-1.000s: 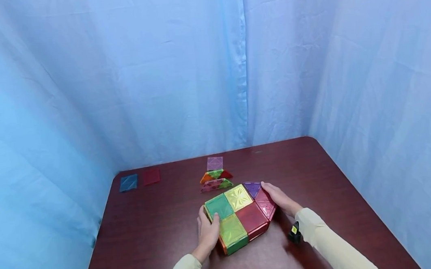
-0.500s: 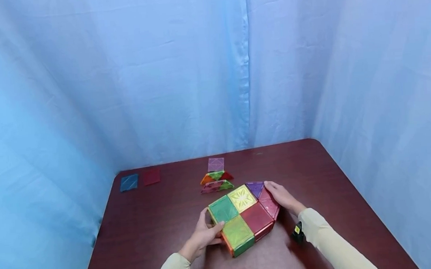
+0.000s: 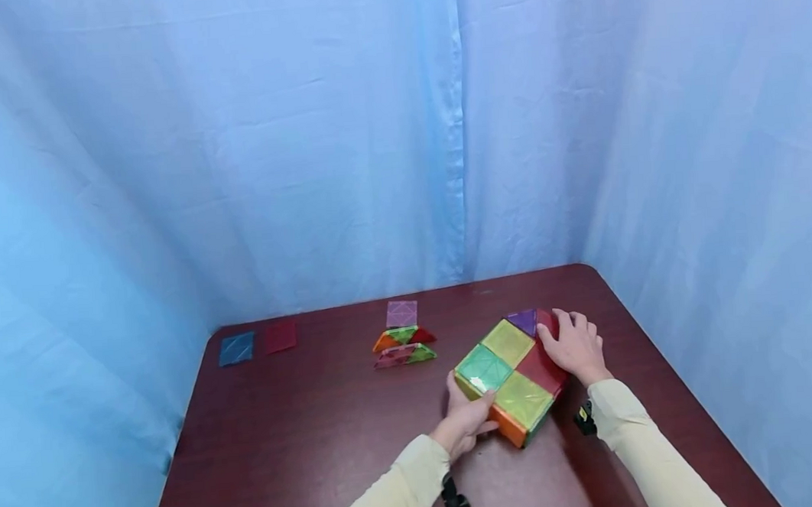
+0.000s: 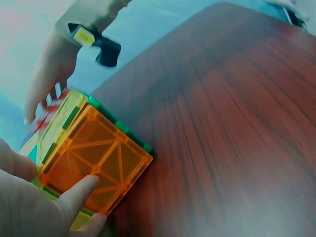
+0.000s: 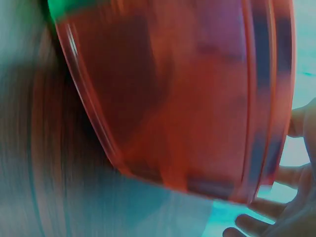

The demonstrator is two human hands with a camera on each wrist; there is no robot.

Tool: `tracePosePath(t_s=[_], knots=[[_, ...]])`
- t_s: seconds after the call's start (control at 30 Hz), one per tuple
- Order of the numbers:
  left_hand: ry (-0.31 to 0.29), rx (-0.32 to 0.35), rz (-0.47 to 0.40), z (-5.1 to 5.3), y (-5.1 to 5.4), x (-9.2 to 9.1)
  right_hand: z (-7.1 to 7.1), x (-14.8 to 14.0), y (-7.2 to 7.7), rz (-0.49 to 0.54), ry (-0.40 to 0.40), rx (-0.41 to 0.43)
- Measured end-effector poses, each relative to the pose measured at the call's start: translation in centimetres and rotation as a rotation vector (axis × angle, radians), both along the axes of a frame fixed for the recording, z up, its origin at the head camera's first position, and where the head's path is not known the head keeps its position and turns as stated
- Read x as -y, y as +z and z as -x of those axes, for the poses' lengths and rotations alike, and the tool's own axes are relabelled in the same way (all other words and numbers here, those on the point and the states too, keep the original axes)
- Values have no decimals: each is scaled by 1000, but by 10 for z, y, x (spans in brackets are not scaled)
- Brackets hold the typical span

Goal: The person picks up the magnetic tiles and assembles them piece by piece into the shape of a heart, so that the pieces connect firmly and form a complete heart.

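Observation:
A box-like build of translucent magnetic tiles [image 3: 510, 341] is at the table's right, green, yellow and red on top, with a purple triangle [image 3: 522, 322] at its far end. My left hand [image 3: 465, 423] grips its near left corner, thumb on top and fingers against the side. In the left wrist view, fingers of the left hand [image 4: 37, 205] lie on an orange square side tile [image 4: 106, 145]. My right hand [image 3: 576, 349] rests at the red end with fingers spread. In the right wrist view, its fingers [image 5: 284, 175] are beside the blurred red side tile [image 5: 177, 113].
A small row of tiles, with a purple square [image 3: 401, 313], an orange-green-red strip [image 3: 403, 336] and a pink-green strip [image 3: 404, 355], lies mid-table. Blue [image 3: 236, 349] and red [image 3: 281, 337] square tiles lie far left. Blue curtains [image 3: 325, 150] surround the table [image 3: 305, 435].
Both hands have shifted the tile build right and farther away, turning it somewhat. My left hand has followed along its corner; the right hand's fingers have spread.

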State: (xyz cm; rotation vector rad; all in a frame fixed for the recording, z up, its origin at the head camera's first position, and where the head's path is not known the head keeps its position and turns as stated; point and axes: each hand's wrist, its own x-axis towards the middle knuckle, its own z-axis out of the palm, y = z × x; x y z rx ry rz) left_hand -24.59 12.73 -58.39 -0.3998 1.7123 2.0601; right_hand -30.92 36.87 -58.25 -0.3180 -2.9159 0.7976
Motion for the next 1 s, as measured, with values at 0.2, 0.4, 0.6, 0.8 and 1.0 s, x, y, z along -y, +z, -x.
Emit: tracePosePath(t_s=[0.2, 0.4, 0.6, 0.8, 1.0], knots=[[62, 1, 8, 11, 9, -53, -4, -9, -3, -29, 14, -2], [64, 19, -21, 18, 7, -65, -3, -9, -5, -77, 27, 23], [-37, -2, -53, 32, -2, -37, 10, 28, 10, -169, 126, 7], [-294, -120, 134, 39, 2, 22, 29, 100, 36, -239, 355, -128], [-620, -372, 606, 49, 22, 110, 43, 167, 61, -293, 546, -187]])
